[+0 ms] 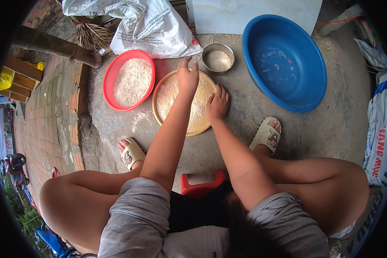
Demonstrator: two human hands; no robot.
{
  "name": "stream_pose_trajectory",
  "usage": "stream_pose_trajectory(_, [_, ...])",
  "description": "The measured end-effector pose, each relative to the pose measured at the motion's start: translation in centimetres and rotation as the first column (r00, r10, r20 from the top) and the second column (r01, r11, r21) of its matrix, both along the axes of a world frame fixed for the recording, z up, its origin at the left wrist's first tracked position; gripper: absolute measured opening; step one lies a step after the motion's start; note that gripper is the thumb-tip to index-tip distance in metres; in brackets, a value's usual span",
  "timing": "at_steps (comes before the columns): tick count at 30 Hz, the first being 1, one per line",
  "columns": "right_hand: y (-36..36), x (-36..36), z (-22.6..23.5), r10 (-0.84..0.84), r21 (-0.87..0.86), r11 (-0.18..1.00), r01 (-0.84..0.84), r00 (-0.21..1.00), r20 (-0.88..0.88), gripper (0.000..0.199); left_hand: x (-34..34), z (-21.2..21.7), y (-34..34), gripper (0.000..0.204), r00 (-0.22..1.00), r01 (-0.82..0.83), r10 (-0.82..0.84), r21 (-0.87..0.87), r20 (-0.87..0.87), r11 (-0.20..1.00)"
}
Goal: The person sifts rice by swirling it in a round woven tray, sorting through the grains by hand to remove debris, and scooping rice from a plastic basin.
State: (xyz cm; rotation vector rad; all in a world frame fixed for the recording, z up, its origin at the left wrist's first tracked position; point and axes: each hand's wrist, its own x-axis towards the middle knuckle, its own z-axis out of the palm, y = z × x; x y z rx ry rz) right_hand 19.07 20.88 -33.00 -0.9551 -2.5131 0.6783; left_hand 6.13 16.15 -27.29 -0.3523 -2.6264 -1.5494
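Because the person sits low on a small red stool (201, 187) with knees spread wide, everything in use lies on the concrete ground (331, 129) within easy reach of both arms. Farthest left stands a red plastic basin (109, 84), heaped with pale rice, its rim just beside the woven tray; a thin scatter of grains lies on the ground between them, which suggests rice passes across that gap. Behind the basin a white woven sack (152, 26) slumps, near enough to draw from.

At the centre lies the round woven tray (165, 112), flat on the ground straight ahead of the stool, spread with a thin layer of rice, probably so that single grains and bits of husk show up. The left hand (188, 77) reaches over the tray's far edge with fingers loosely extended and palm down; it seems to rest on the rice or the rim, and I cannot tell whether it pinches anything. The right hand (217, 104) lies spread on the tray's right edge, fingers open and flat, closed around nothing, likely steadying the tray or sorting grains.

Just beyond the tray sits a small steel bowl (218, 59) holding some rice, close to the left hand's fingertips. Further right stands a large blue basin (284, 62), empty, well apart from both hands.
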Motion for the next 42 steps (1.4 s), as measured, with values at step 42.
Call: stream_pose_trajectory(42, [12.5, -7.2, 48.9, 0.028, -0.778, 0.528, -0.34, 0.923, -0.384, 0.026, -12.5, 42.0, -9.6, 0.025, 0.909, 0.351, -0.377, 0.159, 0.178, 0.923])
